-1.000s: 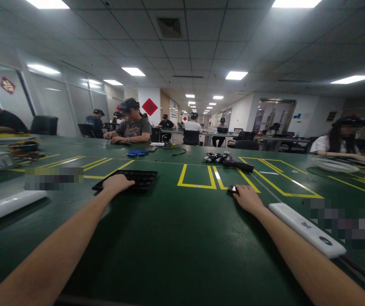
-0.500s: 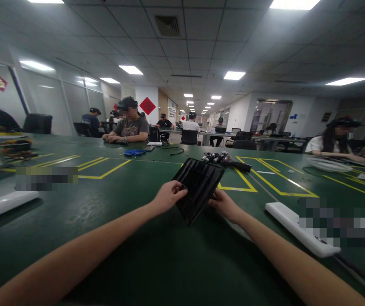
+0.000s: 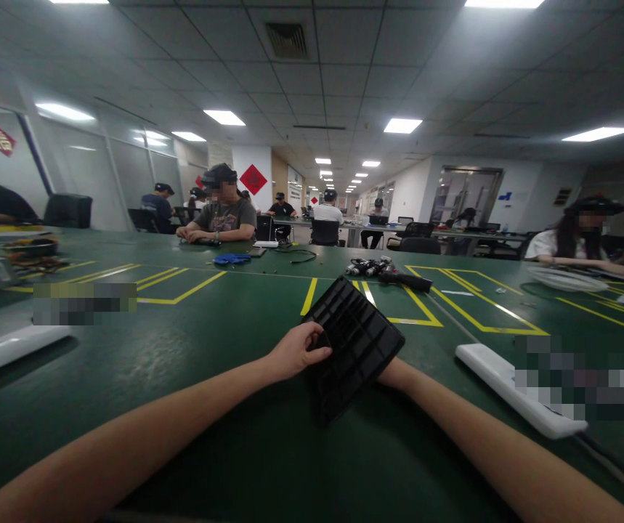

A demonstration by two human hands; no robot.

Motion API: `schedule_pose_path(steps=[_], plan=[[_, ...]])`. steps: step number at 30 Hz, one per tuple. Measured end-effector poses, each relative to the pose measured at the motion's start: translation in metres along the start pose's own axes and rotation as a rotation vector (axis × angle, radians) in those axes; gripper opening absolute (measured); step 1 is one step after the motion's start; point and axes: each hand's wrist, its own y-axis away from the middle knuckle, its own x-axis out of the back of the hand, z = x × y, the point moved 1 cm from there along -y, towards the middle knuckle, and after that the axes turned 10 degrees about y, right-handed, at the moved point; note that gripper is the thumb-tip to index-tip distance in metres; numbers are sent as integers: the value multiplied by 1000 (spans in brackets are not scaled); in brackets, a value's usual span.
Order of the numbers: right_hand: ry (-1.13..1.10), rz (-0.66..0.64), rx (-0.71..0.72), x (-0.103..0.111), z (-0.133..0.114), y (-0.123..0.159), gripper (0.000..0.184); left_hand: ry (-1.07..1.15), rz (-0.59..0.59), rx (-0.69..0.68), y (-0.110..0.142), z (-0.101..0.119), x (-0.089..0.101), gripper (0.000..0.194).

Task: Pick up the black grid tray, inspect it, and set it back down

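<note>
A black plastic tray (image 3: 359, 338) with divided compartments is tilted in the air over the green table (image 3: 224, 450). My left hand (image 3: 298, 352) is closed on the tray's left edge, thumb on the near face. Behind the tray's lower right side is my right hand (image 3: 396, 372); the tray covers its fingers, so I cannot see whether they grip it or hold anything else.
A white power strip (image 3: 519, 392) lies to the right, another white bar (image 3: 14, 352) to the left. Beyond the tray are bundled cables (image 3: 369, 267), a black cylinder (image 3: 407, 281) and a blue item (image 3: 232, 258). A co-worker (image 3: 224, 211) sits across the table.
My left hand lifted the black tray off the table and brought it right, to the middle. My right hand, earlier on a small dark object, moved left behind the tray. The tray's tilt has changed.
</note>
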Motion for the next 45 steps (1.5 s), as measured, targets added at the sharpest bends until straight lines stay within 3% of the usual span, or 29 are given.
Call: schedule_pose_path(steps=[2,5,8,11,14,15,20,24,33,38,45], plan=[[23,-20,19,1,-5,-1,44,138,58,88,-1,2,1,30],[103,-55,20,5,-14,-1,49,489,307,314,-5,-1,6,12],[172,-94,4,9,-20,0,54,651,465,435,-8,-6,13,22],[182,-125,6,11,-22,0,55,697,445,457,-8,-7,17,20],[170,-137,7,10,-22,0,55,718,347,468,-4,-2,15,6],[150,-129,6,10,-22,0,54,706,304,465,-3,0,14,12],[44,-53,50,9,-24,-1,48,587,139,321,2,2,4,35],[75,-7,38,7,-19,1,47,397,229,183,1,0,-5,32],[27,-40,-30,3,-10,3,35,-199,367,-51,3,5,-17,25],[27,-22,-45,4,-10,3,33,-379,299,-137,9,8,-18,22],[20,-12,-28,5,-13,4,35,-458,182,-202,17,5,-16,17]])
